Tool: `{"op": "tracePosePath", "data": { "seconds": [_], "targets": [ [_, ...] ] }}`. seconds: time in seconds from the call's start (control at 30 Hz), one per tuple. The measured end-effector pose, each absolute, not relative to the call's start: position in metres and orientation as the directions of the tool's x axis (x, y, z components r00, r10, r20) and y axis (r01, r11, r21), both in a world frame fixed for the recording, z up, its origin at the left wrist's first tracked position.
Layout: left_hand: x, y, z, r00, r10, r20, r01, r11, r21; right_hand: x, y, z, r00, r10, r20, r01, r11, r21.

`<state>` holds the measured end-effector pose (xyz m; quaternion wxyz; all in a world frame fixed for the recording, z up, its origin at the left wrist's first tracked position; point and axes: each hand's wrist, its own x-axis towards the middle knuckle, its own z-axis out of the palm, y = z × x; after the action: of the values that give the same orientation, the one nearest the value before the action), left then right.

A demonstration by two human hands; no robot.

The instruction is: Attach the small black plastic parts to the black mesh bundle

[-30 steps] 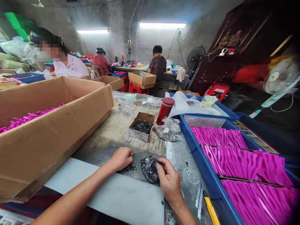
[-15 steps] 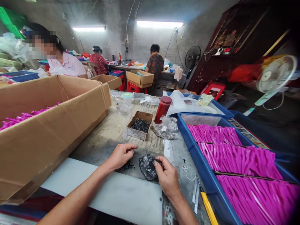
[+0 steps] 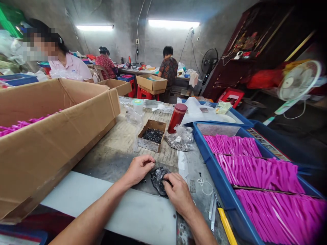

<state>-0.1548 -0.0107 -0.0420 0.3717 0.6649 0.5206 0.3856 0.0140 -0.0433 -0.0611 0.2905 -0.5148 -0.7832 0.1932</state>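
Observation:
My right hand (image 3: 178, 190) pinches the edge of a small crumpled dark plastic bag (image 3: 157, 180) on the dark tabletop. What lies inside the bag cannot be made out. Just left of its top, my left hand (image 3: 140, 169) has thumb and fingertips drawn together; anything between them is too small to name. A few tiny black pieces (image 3: 144, 180) lie below the left hand, partly hidden by it. Beyond both hands stands a small open cardboard box (image 3: 149, 145) of thin black pieces. A clear bag of small metallic pieces (image 3: 180, 140) rests beside it.
On the left stands a large carton (image 3: 63, 136). At right, a blue crate (image 3: 217, 177) holds rows of magenta plastic strips (image 3: 258, 173). Near it lie a yellow-handled tool (image 3: 227, 226) and a white cord (image 3: 204, 185). A red flask (image 3: 177, 118) stands farther back. Several people sit beyond.
My left hand has shifted right, closer to the bag, and its extended index finger has curled toward the thumb. My right hand has moved slightly left over the bag. The view has shifted a little.

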Motion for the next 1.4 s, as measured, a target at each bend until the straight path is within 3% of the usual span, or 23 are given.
{"op": "tracePosePath", "data": {
  "seconds": [0.33,0.57,0.83,1.07,1.4],
  "targets": [
    [-0.157,-0.012,-0.049,0.114,0.993,-0.024,0.286,-0.009,0.958,0.009,-0.044,-0.063,-0.446,0.893,0.051,0.856,0.443,-0.265],
    [-0.152,-0.013,-0.056,0.148,0.985,-0.09,0.197,0.06,0.979,0.006,-0.045,-0.063,-0.468,0.883,0.042,0.863,0.466,-0.196],
    [-0.151,-0.016,-0.051,0.171,0.96,-0.221,0.129,0.201,0.971,0.012,-0.045,-0.067,-0.432,0.884,0.178,0.816,0.467,-0.341],
    [-0.147,-0.021,-0.048,0.244,0.956,-0.163,-0.052,0.181,0.982,0.015,-0.045,-0.066,-0.401,0.86,0.316,0.699,0.511,-0.5],
    [-0.144,-0.023,-0.045,0.267,0.947,-0.179,-0.106,0.214,0.971,0.014,-0.045,-0.058,-0.233,0.936,0.264,0.615,0.353,-0.705]
  ]
}}
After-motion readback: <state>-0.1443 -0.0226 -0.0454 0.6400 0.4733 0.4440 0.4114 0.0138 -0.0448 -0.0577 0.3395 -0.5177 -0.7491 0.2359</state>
